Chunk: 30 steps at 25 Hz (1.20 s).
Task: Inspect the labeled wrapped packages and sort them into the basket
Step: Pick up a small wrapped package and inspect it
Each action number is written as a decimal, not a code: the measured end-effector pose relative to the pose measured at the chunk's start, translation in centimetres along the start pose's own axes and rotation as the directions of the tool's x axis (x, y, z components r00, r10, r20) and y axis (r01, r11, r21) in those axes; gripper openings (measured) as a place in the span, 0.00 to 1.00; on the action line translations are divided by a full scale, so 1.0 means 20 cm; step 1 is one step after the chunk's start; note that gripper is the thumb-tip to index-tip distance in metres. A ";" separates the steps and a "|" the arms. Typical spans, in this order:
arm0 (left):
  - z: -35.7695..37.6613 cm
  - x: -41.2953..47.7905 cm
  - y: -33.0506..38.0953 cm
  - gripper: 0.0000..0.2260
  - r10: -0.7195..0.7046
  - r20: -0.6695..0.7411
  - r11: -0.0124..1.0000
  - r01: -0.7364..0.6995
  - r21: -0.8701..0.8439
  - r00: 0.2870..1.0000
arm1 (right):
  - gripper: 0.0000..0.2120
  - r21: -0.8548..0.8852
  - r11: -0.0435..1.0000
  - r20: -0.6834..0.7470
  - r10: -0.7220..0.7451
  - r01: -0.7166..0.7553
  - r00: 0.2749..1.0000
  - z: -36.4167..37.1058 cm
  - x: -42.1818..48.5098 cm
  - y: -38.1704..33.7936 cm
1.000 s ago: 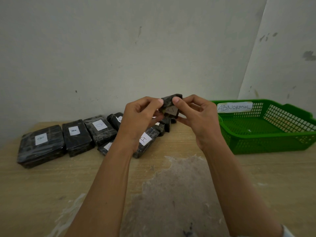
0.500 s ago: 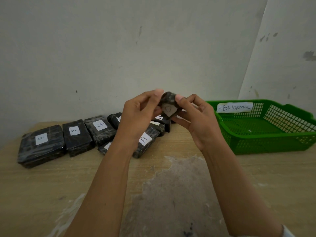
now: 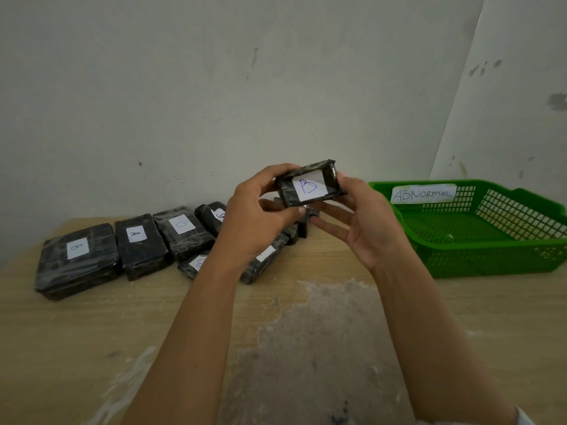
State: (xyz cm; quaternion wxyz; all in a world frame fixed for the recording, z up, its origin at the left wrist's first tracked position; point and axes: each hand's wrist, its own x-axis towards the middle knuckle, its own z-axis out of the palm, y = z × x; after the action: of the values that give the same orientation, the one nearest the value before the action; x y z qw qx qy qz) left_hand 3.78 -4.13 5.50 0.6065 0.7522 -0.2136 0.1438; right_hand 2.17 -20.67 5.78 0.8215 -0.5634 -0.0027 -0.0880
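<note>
**Small "B" package held up in both hands, green basket off to the right**

One small package (image 3: pixel 329 178) wrapped in dark film is held up off the table, and both hands are clamped on it. The left hand (image 3: pixel 260 216) is curled round its left end, with the fingers hooked over the top edge and the thumb tucked under the bottom edge. The right hand (image 3: pixel 365 222) has the right end pinched, thumb up on the top corner and fingers spread out below it. The white label (image 3: pixel 307 186) is turned to the camera, and a blue handwritten "B" can be read on it, a bit tilted.

The green basket (image 3: pixel 491 259) is sat on the wooden table (image 3: pixel 92 348) just to the right of the right hand and isn't touched by it. A paper tag (image 3: pixel 422 194) with "ABNORMAL" written on it is stuck to the rim nearest that hand.

The other packages are laid on the table to the left of and below the left hand. Furthest out is a big package marked "B" (image 3: pixel 76 260), then a package marked "A" (image 3: pixel 139 245), then a second "B" package (image 3: pixel 182 233), all lined up side by side. Closer in, a few more are partly hidden behind the left hand and wrist, so those labels can't be fully read. A worn grey patch (image 3: pixel 306 348) is seen on the tabletop below both forearms.
</note>
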 end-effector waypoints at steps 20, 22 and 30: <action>0.68 0.14 -0.41 0.17 -0.269 0.194 0.877 0.156 0.455 0.943 | 0.07 -0.611 0.786 -0.383 -0.184 -0.098 0.905 -0.87 0.51 -0.27; 0.78 0.19 -0.50 0.14 -0.230 0.194 0.854 0.101 0.511 0.954 | 0.11 -0.701 0.686 -0.420 -0.179 -0.193 0.890 -0.98 0.63 -0.28; 0.88 0.24 -0.78 0.10 -0.116 0.227 0.764 -0.059 0.642 0.967 | 0.11 -0.849 0.433 -0.329 0.013 -0.302 0.944 -1.10 0.98 -0.09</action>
State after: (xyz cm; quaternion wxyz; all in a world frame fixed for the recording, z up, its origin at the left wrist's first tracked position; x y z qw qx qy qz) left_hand 14.99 -19.31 -9.40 0.2815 0.9296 -0.2152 0.1016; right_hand 19.08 -44.39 1.51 0.3998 -0.8890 0.2103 -0.0750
